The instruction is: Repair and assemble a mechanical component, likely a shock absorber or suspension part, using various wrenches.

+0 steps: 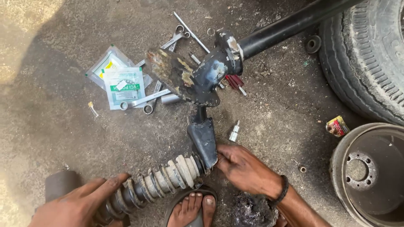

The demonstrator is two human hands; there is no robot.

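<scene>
Head view: two bare hands on a coil-over shock absorber lying on a gritty concrete floor.

The left hand lies over the lower end of the shock absorber, fingers wrapped around the rusty coil spring. The right hand presses its fingers, pinched together, against the shock's upper bracket, right where it meets the spring. That bracket is not yet free: it still hangs from the rusted mount of a black axle tube. A sandalled foot sits just below the spring. Spanners, a socket bit and plastic parts packets lie nearby; a tyre and brake drum stand to the right.
</scene>
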